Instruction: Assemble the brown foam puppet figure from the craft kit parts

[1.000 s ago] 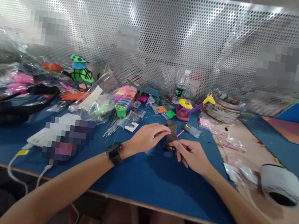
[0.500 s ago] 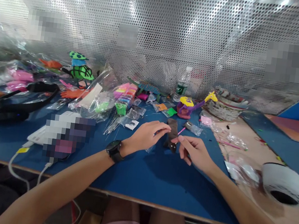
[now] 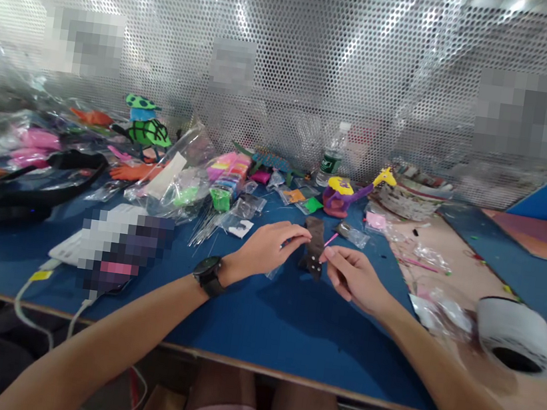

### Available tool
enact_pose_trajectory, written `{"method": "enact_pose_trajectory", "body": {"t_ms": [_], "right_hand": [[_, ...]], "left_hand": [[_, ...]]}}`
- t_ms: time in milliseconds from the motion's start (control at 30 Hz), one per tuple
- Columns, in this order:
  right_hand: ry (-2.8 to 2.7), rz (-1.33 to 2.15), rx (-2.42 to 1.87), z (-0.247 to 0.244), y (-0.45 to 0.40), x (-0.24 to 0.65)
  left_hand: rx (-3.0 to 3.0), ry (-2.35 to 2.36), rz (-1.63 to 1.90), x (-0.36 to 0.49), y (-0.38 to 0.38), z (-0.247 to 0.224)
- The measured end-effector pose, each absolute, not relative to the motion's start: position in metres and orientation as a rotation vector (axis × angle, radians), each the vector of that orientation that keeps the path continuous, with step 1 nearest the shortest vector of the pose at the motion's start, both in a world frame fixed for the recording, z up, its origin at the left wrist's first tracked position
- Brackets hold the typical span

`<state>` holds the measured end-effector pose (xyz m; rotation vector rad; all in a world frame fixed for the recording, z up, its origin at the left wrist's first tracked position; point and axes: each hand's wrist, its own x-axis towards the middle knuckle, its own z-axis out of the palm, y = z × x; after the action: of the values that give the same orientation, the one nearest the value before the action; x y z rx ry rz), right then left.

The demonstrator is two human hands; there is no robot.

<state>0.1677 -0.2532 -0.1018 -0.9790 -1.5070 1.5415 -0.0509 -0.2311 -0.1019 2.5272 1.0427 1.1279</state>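
Note:
A dark brown clay figure (image 3: 315, 241) with small white dots near its lower end lies on the blue table between my hands. My left hand (image 3: 271, 246) is just left of it, fingertips pinched together; whatever they hold, if anything, is too small to make out. On the other side, my right hand (image 3: 352, 276) has thumb and index finger closed beside the figure's dotted end. A thin pink stick (image 3: 331, 239) shows above those fingertips. Whether that hand grips anything is unclear.
Behind stand a water bottle (image 3: 333, 156), a yellow and purple giraffe figure (image 3: 340, 197) and a basket (image 3: 412, 200). Colored clay packs (image 3: 229, 182) and thin wires lie left. A power bank (image 3: 98, 232) with cables sits front left. A white roll (image 3: 516, 334) rests at right.
My right thumb and index finger have drawn closer together and shifted slightly off the figure's dotted end, where more white dots now show. My left hand has hardly moved.

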Motion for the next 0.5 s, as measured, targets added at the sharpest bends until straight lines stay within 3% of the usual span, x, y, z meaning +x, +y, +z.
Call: {"method": "enact_pose_trajectory", "body": {"t_ms": [500], "right_hand": [[-1.516,1.573,-0.964,-0.0984,-0.2550,0.1666]], "left_hand": [[2.549,1.058,1.117,-0.0518,-0.2292,-0.1045]]}}
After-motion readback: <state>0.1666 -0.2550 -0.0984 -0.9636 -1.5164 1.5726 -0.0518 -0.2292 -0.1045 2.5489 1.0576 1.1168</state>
